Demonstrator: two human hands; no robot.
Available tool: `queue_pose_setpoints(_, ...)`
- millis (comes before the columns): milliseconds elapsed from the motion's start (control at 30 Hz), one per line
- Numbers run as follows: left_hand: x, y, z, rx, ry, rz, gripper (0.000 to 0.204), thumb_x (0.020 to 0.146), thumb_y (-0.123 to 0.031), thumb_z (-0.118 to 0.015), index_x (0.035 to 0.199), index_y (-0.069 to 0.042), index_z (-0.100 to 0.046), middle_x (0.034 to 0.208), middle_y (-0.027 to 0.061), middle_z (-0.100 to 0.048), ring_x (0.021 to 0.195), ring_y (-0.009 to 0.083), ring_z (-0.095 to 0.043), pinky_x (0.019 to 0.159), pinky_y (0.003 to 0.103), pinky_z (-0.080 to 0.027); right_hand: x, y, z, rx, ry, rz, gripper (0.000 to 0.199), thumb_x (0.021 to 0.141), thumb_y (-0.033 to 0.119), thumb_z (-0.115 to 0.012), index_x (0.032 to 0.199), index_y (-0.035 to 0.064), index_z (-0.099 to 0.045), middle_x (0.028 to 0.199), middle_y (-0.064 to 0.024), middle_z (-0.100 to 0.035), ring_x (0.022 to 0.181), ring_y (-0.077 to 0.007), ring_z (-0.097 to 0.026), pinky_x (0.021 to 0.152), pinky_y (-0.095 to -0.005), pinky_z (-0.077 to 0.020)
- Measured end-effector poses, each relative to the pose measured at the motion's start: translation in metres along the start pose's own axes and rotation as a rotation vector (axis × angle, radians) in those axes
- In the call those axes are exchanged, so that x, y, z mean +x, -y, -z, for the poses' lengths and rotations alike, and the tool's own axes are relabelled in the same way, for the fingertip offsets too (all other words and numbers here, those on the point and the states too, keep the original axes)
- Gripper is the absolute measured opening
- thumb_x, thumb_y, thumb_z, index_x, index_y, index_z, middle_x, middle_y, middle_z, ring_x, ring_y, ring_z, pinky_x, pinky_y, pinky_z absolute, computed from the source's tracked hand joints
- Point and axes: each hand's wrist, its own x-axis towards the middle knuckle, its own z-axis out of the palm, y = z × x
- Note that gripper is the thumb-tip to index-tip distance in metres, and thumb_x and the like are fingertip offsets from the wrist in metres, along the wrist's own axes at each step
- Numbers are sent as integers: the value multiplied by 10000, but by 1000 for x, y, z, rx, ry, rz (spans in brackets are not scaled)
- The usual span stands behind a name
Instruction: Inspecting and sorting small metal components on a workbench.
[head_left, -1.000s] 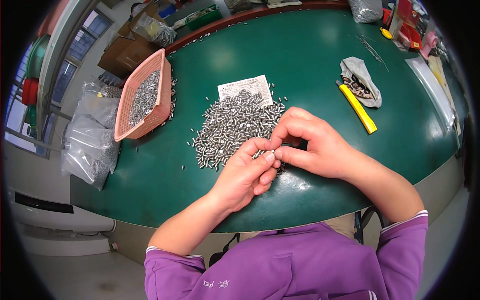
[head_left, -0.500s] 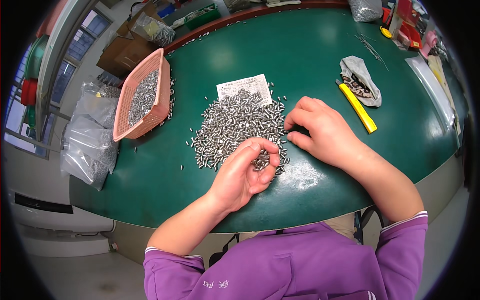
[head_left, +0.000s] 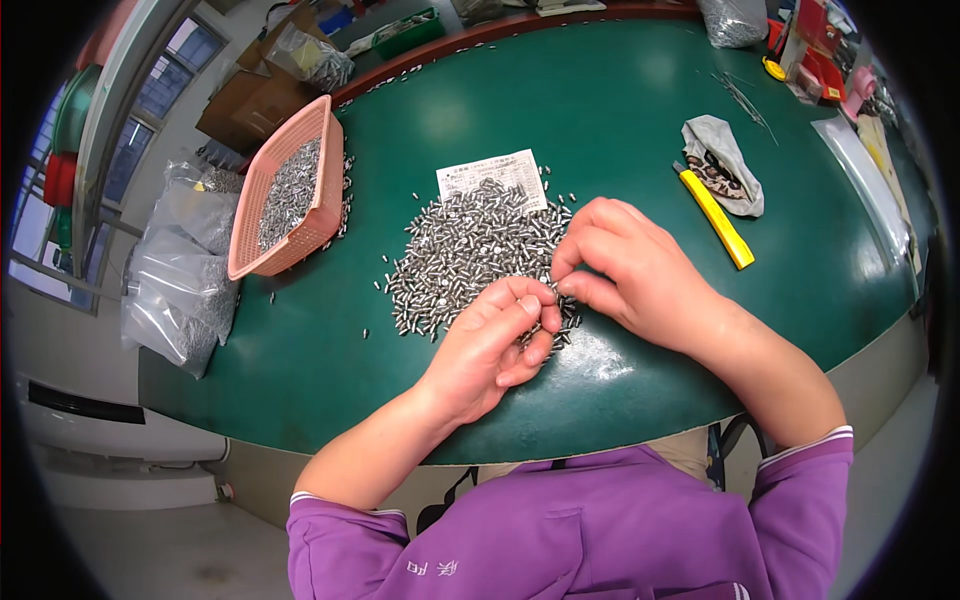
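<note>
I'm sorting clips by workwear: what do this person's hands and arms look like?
The left hand and right hand are bare, with no gloves, rings or watch visible. Both forearms are uncovered up to purple sleeves edged in white.

Green table (head_left: 300, 405) stood near paned windows (head_left: 188, 48)

The table's broad, glossy top curved across the middle of the view, with a reddish-brown border (head_left: 480, 35) along its far side. Pale patches of light (head_left: 605, 365) gleamed on the surface. The windows were at the left, bluish light in their panes, and a whitish wall (head_left: 65, 350) showed beneath them. Lower down, a white unit (head_left: 120, 435) with a dark slot (head_left: 85, 403) stood above grey floor (head_left: 200, 555).
</note>
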Motion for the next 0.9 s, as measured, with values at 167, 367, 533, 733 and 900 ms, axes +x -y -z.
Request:
queue_pose_setpoints(167, -1, 1, 0, 59, -12, -4, 117, 979, -153, -507, 1061, -72, -487, 898, 63, -535, 625, 67, -457, 420, 171, -297, 0, 8, -2, 49, -13, 125, 161, 746, 95, -712, 884, 91, -629, 920, -60, -563, 886, -268, -565, 751, -370, -471)
queue_pose_setpoints(367, 0, 0, 3, -10, 20, 18, 131, 993, -175, -449, 1038, -61, -495, 904, 78, -533, 607, 97, -445, 419, 187, -287, -1, -5, 2, -64, -78, -17, 130, 766, 88, -676, 887, 90, -629, 902, -53, -549, 892, -271, -555, 755, -379, -478)
queue_pose_setpoints(533, -1, -2, 2, -15, 22, 9, 192, 1002, -196, -394, 1002, -35, -499, 912, 96, -536, 635, 123, -453, 445, 199, -298, -6, -15, -1, -137, 46, -110, 182, 736, 50, -697, 904, 97, -646, 901, -53, -538, 897, -252, -553, 764, -370, -474)
queue_pose_setpoints(733, 0, 1, 4, -13, 30, -26, 223, 1008, -222, -409, 969, -27, -510, 929, 98, -536, 662, 112, -443, 470, 194, -311, -8, -15, -5, -153, 82, -130, 167, 736, 75, -702, 890, 93, -640, 902, -65, -538, 905, -263, -550, 782, -379, -469)
queue_pose_setpoints(900, -1, 1, 4, -8, 27, -19, 216, 1008, -225, -439, 965, -29, -521, 924, 76, -533, 650, 88, -431, 465, 184, -308, -6, -13, -5, -140, 108, -169, 119, 747, 105, -685, 852, 97, -629, 901, -75, -539, 919, -280, -546, 788, -400, -465)
